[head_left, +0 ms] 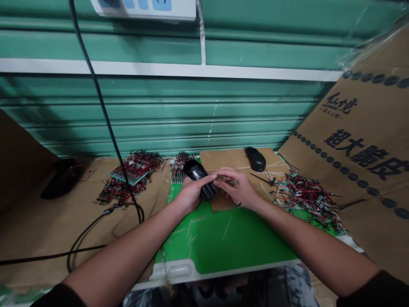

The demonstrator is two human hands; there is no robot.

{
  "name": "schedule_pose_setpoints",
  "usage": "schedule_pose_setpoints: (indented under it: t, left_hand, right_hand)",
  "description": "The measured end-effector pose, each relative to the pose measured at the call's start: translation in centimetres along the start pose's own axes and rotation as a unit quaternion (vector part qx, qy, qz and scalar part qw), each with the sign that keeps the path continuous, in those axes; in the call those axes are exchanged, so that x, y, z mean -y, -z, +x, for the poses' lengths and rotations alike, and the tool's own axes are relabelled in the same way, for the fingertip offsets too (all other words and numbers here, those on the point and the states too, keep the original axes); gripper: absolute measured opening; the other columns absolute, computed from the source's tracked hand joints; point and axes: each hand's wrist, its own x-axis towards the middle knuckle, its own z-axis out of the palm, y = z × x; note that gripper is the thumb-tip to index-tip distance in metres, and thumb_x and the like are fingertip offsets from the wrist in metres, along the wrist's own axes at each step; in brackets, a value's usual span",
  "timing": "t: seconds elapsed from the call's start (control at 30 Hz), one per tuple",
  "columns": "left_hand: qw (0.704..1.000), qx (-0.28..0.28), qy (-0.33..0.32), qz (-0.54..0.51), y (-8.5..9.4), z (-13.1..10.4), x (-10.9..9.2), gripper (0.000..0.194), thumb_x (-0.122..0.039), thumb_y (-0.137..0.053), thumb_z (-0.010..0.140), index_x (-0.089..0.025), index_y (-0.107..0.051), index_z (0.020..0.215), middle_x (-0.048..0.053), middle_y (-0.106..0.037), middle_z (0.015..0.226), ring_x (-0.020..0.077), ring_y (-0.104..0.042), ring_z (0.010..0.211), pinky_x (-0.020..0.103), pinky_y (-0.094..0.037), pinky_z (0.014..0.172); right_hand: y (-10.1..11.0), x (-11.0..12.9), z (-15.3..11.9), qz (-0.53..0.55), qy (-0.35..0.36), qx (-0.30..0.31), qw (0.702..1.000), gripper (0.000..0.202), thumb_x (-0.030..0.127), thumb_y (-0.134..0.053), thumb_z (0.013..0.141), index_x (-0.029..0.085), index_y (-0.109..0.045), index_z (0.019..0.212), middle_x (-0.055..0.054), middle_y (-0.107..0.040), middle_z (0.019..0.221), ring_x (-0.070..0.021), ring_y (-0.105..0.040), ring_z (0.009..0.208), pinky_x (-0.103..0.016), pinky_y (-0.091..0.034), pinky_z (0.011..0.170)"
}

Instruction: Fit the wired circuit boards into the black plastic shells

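My left hand (191, 194) is closed around a black hollow plastic casing (198, 171), held tilted above the green board (223, 243). Its thumb reaches across the casing toward my right fingertips. My right hand (238, 187) is beside the casing with thumb and fingers pinched together. A thin strand seems to show at those fingertips, but it is too small and blurred to name. Under the hands lies a small brown cardboard piece (222, 204).
Another black casing (255, 159) rests on a cardboard sheet (220, 158). Red-and-black wired parts are heaped at right (315, 200) and left (134, 170). A dark casing (62, 178) lies far left. A black cable (100, 96) hangs down. A cardboard box (361, 140) stands right.
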Motion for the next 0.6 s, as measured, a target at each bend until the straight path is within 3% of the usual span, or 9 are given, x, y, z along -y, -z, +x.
schedule_pose_setpoints:
  t: [0.13, 0.27, 0.47, 0.6]
  left_hand:
    - [1.000, -0.019, 0.023, 0.007, 0.0, 0.0, -0.1, 0.044, -0.039, -0.094, 0.058, -0.015, -0.068, 0.084, 0.002, -0.070, 0.071, 0.0177, -0.065, 0.061, 0.030, -0.051, 0.061]
    - [0.999, -0.033, 0.016, 0.027, 0.4, 0.2, 0.3, 0.036, -0.033, -0.082, 0.058, -0.016, -0.066, 0.086, -0.001, -0.066, 0.069, 0.0158, -0.061, 0.060, 0.028, -0.046, 0.060]
    - [0.994, -0.019, -0.032, 0.102, 0.6, 0.5, 1.1, 0.033, -0.030, -0.079, 0.059, -0.016, -0.071, 0.087, 0.000, -0.069, 0.079, 0.0171, -0.060, 0.074, 0.027, -0.045, 0.072]
    - [0.992, -0.003, -0.059, 0.115, 0.6, 0.5, 1.1, 0.035, -0.032, -0.078, 0.062, -0.017, -0.074, 0.093, 0.001, -0.071, 0.086, 0.0204, -0.061, 0.085, 0.029, -0.046, 0.080]
  right_hand:
    - [0.9, 0.1, 0.2, -0.019, 0.000, -0.003, 1.000, 0.036, 0.052, -0.076, 0.091, 0.021, -0.079, 0.109, -0.010, -0.068, 0.112, -0.0115, -0.061, 0.063, -0.025, -0.053, 0.052]
    - [1.8, 0.3, 0.2, -0.047, 0.011, 0.000, 0.999, 0.035, 0.047, -0.074, 0.093, 0.021, -0.078, 0.115, -0.010, -0.070, 0.112, -0.0105, -0.061, 0.056, -0.027, -0.052, 0.051]
    - [2.0, 0.1, 0.2, -0.116, 0.050, 0.006, 0.992, 0.028, 0.034, -0.070, 0.095, 0.019, -0.073, 0.118, -0.006, -0.073, 0.091, -0.0160, -0.065, 0.071, -0.029, -0.057, 0.068]
    - [2.1, 0.6, 0.3, -0.162, 0.105, 0.027, 0.981, 0.019, 0.027, -0.069, 0.097, 0.022, -0.077, 0.113, -0.009, -0.073, 0.107, -0.0185, -0.068, 0.084, -0.031, -0.057, 0.074]
